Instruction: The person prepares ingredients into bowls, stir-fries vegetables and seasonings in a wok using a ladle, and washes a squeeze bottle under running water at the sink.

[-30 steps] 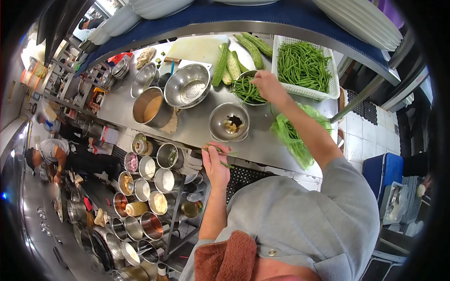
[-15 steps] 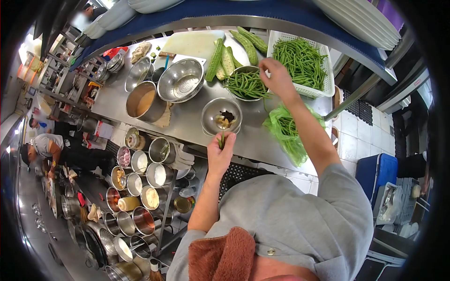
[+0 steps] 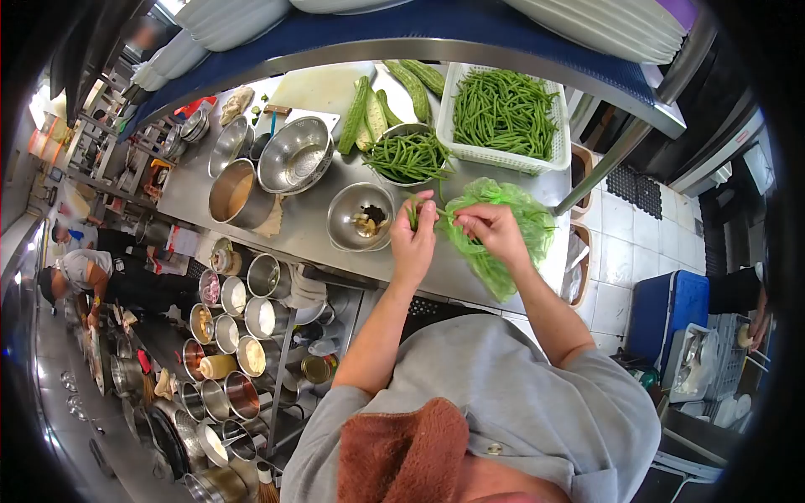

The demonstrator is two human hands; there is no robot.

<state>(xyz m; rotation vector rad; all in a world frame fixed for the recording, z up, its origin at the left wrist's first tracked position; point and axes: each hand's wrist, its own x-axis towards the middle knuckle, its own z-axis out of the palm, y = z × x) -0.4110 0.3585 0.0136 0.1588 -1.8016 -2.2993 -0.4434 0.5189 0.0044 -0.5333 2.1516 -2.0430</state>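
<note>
Green beans (image 3: 412, 216) are gripped in my left hand (image 3: 414, 243), whose fingers are closed round them. My right hand (image 3: 496, 230) is closed in a pinch at the end of a bean that reaches across from the left. Just left of my hands stands a metal bowl (image 3: 338, 220) with dark and pale bits in it. Behind them, a second bowl is heaped with cut green beans (image 3: 407, 157). Under and beside my right hand lies a green plastic bag (image 3: 501, 272); what it contains is mostly hidden.
A white basket (image 3: 503, 161) of long beans stands at the back right, near bitter-melon-like green gourds (image 3: 355, 116). A colander (image 3: 295, 159) and a pot (image 3: 239, 197) sit to the left. Overhead runs a shelf (image 3: 402, 49) with stacked plates. Other people work at far left.
My right hand has come down from the bean bowl to meet my left hand. The left hand has moved slightly right and up, away from the small bowl. The camera view has shifted.
</note>
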